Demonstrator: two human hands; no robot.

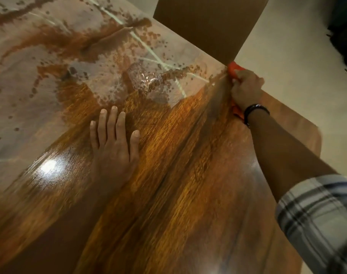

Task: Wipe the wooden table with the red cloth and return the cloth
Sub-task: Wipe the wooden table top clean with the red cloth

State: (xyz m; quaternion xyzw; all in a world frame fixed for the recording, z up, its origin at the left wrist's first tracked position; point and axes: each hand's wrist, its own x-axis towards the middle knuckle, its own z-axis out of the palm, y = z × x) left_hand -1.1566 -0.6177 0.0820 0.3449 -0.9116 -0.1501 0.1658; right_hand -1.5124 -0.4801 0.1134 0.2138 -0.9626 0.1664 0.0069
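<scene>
The glossy wooden table (pixel 178 184) fills most of the view; its far half carries a pale dusty film with bare streaks and spots. My right hand (pixel 246 89) is at the table's right edge, shut on the red cloth (pixel 233 68), which shows above the knuckles and again below the wrist. A dark watch sits on that wrist. My left hand (pixel 112 135) lies flat on the table's middle, fingers spread, holding nothing.
A brown chair back (pixel 208 22) stands against the table's far right edge, just above the cloth. Pale floor (pixel 297 66) lies to the right of the table. A dark object (pixel 344 32) sits at the top right corner.
</scene>
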